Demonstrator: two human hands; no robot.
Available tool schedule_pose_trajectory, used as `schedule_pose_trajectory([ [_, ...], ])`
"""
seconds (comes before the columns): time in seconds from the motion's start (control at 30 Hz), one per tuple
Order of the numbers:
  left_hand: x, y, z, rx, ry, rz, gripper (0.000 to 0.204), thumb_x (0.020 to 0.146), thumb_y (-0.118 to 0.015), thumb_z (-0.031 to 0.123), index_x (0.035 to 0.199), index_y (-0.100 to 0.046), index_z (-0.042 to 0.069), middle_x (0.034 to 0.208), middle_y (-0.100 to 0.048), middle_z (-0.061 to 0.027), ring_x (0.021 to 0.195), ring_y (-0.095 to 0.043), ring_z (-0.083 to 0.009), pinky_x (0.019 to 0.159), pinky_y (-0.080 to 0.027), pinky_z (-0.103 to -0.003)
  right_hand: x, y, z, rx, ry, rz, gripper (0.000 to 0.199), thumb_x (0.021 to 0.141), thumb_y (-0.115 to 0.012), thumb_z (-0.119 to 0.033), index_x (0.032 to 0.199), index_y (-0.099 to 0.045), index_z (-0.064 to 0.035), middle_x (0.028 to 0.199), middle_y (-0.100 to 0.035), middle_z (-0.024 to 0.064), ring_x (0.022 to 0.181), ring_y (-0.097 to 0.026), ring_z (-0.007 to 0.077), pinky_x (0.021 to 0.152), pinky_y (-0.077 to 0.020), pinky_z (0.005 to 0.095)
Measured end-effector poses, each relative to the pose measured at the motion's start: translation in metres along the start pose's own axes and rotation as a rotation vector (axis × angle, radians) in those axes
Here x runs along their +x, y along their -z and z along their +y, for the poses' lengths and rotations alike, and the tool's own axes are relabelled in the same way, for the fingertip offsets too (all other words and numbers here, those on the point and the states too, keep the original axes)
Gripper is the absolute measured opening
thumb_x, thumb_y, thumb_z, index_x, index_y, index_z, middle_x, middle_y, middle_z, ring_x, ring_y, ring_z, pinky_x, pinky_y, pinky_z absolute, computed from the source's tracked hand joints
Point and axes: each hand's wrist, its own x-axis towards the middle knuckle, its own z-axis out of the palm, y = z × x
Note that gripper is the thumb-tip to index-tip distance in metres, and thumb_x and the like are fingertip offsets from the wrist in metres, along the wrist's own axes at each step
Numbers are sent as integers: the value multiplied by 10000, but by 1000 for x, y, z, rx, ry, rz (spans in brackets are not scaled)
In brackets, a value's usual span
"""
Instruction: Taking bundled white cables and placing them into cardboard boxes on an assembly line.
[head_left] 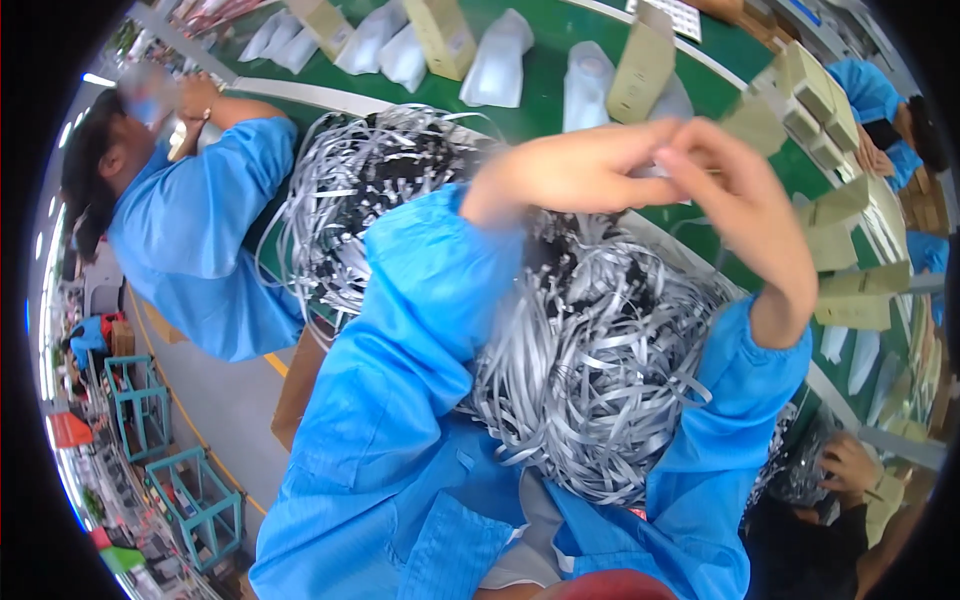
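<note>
My left hand [585, 168] and my right hand [740, 195] meet in front of me, above the green work table [740, 265]. Both are closed, fingertips together. A small pale bit [655, 172] shows between the fingers, too small and covered to name. Below my hands and between my forearms lies a big heap of silver-grey flat straps [600, 370] with black parts among them. Another such strap pile [350, 200] sits to the left, beyond my left sleeve.
Cardboard boxes [641, 65] and clear bags with pale contents [498, 60] stand along the green surface. A person in blue [205, 220] sits at the left. A co-worker's hand [850, 465] touches dark bagged items at the lower right. More open cartons [855, 295] line the right.
</note>
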Motion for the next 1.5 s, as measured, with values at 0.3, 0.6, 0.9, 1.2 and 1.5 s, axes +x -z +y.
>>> schedule_pose_trajectory([
  [0.3,24,-19,-24,-385,109,160,421,1078,-452,351,1132,-688,6,741,-564,-33,699,-514,-125,615,-424,-302,15,8,-9,674,16,557,283,1018,-603,-250,1181,-569,-21,684,-364,-71,523,-237,14,449,-174,217],
  [0.6,45,-59,-28,-418,119,247,469,1082,-460,412,1133,-675,-2,675,-527,56,616,-463,-63,555,-372,-264,26,-2,8,1057,139,843,179,934,-632,-134,1077,-597,-33,693,-327,-50,526,-228,40,438,-178,231],
  [0.9,37,-50,0,-239,22,-241,512,1067,-465,454,1071,-719,9,829,-666,-2,730,-576,-95,648,-443,-259,-10,45,-5,592,71,861,195,959,-610,-156,1102,-620,-23,734,-465,-20,571,-348,44,471,-262,218],
  [1.2,29,-9,-24,-338,-140,360,549,1084,-385,491,1163,-708,54,1169,-724,-112,1035,-632,-190,880,-483,-288,-15,48,-5,454,73,538,304,1004,-601,-208,1233,-613,-8,840,-597,10,806,-604,122,830,-535,306],
  [1.5,27,4,-42,-1437,-87,494,451,1070,-341,547,1193,-495,141,620,-340,77,431,-251,-74,439,-254,-221,5,-6,-15,-26,-72,82,298,1009,-609,-126,1275,-599,10,1171,-696,95,1091,-637,156,1000,-483,309],
])
